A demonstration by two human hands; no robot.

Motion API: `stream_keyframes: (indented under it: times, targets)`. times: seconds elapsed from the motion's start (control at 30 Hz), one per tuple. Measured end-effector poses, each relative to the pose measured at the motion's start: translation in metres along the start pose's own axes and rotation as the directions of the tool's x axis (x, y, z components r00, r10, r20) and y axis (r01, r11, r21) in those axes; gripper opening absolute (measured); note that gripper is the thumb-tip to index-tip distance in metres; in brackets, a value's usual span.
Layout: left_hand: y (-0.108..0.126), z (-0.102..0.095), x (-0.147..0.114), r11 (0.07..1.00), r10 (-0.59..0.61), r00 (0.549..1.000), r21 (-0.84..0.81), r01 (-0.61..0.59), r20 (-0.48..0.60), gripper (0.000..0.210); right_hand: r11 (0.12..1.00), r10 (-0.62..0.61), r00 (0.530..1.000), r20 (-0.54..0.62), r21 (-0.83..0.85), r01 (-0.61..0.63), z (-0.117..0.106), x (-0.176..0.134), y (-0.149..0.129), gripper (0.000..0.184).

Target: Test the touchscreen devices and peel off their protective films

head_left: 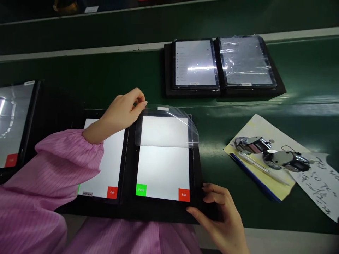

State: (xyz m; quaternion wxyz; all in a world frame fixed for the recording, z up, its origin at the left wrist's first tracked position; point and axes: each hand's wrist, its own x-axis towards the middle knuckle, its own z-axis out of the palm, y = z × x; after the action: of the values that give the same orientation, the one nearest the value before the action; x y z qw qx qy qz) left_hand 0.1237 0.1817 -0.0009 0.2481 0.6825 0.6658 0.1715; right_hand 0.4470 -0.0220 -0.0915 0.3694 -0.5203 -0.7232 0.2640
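Head view looks down at a dark green work table (106, 74). The person's left hand (120, 113) reaches forward, its arm in a pink striped sleeve (60, 165). The wrist is bent a little and the hand is curled. Its thumb and first fingers are pinched together on the top left corner of a thin clear plastic film (166, 127). The film is lifted off the top part of a black tablet with a bright white screen (162, 158). The lifted part bends up and over the top of the screen, and the lower part of the screen is bare.

This tablet lies flat in a black tray (159, 211), right in front of the person. A green Pass button (141, 189) and a red Fail button (184, 194) show at the bottom of its screen. A second white-screen tablet (106, 165) lies just to the left, partly under the left arm.

The right hand (222, 218) rests at the bottom right corner of the tray. Its fingers are loosely open and lie along the tray's edge, with fingertips touching it. It grips nothing tight.

Farther back, two more tablets in a black tray (222, 63) lie side by side. To the right lie a yellow paper sheet (254, 130) and shiny metal tools (270, 153) on top of it. Another tablet (13, 120) sits at the far left.
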Motion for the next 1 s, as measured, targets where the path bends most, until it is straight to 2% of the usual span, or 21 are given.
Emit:
stream_keyframes:
  times: [0.2,0.27,0.37,0.47,0.53,0.57,0.63,0.67,0.73,0.8,0.83,0.87,0.9,0.93,0.97,1.0]
  targets:
    - [-0.005,0.001,0.002,0.998,-0.019,1.0,0.063,0.018,0.015,0.01,0.995,0.063,0.998,0.008,0.083,-0.063,-0.003,-0.007,0.007,0.029]
    - [-0.007,0.002,0.001,0.997,-0.018,1.0,0.081,0.016,0.021,0.01,0.987,0.104,0.993,0.062,0.12,-0.111,-0.01,-0.004,0.01,0.03]
    - [-0.006,-0.004,0.003,1.0,-0.004,1.0,0.023,0.003,0.026,0.01,0.969,0.112,0.971,0.21,0.191,-0.154,-0.023,0.014,0.012,0.033]
    - [0.002,-0.021,0.0,0.991,0.059,0.989,-0.114,-0.075,-0.137,0.009,0.981,0.083,0.961,0.263,0.146,-0.125,-0.029,0.045,0.008,0.029]
    - [0.01,-0.035,-0.012,0.964,0.105,0.96,-0.212,-0.163,-0.26,0.011,0.989,0.073,0.96,0.271,0.105,-0.105,-0.028,0.069,0.004,0.021]
    - [0.013,-0.042,-0.022,0.939,0.124,0.95,-0.277,-0.206,-0.287,0.012,0.986,0.081,0.951,0.3,0.113,-0.12,-0.026,0.082,0.003,0.02]
    - [0.018,-0.051,-0.05,0.871,0.158,0.944,-0.41,-0.271,-0.288,0.013,0.961,0.116,0.912,0.393,0.188,-0.203,-0.023,0.111,0.002,0.036]
    - [0.019,-0.053,-0.067,0.838,0.202,0.944,-0.454,-0.304,-0.26,0.014,0.936,0.14,0.882,0.451,0.229,-0.266,-0.021,0.126,0.002,0.049]
    - [0.018,-0.049,-0.101,0.812,0.362,0.926,-0.454,-0.368,-0.103,0.012,0.886,0.181,0.807,0.562,0.264,-0.382,-0.016,0.157,0.003,0.065]
    - [0.013,-0.036,-0.132,0.825,0.532,0.824,-0.338,-0.453,0.194,0.008,0.882,0.207,0.744,0.636,0.208,-0.423,-0.01,0.182,0.0,0.067]
    - [0.009,-0.029,-0.146,0.815,0.578,0.761,-0.257,-0.52,0.294,0.007,0.907,0.205,0.731,0.651,0.154,-0.391,-0.006,0.19,-0.003,0.066]
    - [0.003,-0.021,-0.159,0.793,0.602,0.714,-0.166,-0.586,0.359,0.005,0.947,0.178,0.75,0.636,0.097,-0.308,-0.001,0.195,-0.009,0.065]
    - [-0.007,-0.014,-0.172,0.767,0.614,0.698,-0.069,-0.638,0.368,0.008,0.985,0.116,0.801,0.587,0.039,-0.171,0.004,0.194,-0.017,0.063]
    - [-0.019,-0.008,-0.185,0.755,0.612,0.72,0.031,-0.655,0.327,0.016,1.0,-0.007,0.856,0.517,-0.014,0.017,0.009,0.188,-0.025,0.061]
    - [-0.034,-0.005,-0.199,0.768,0.589,0.77,0.128,-0.628,0.245,0.026,0.971,-0.186,0.875,0.447,-0.055,0.235,0.014,0.178,-0.034,0.056]
    - [-0.053,-0.002,-0.214,0.82,0.515,0.848,0.216,-0.53,0.125,0.039,0.895,-0.372,0.839,0.398,-0.088,0.438,0.019,0.164,-0.042,0.05]
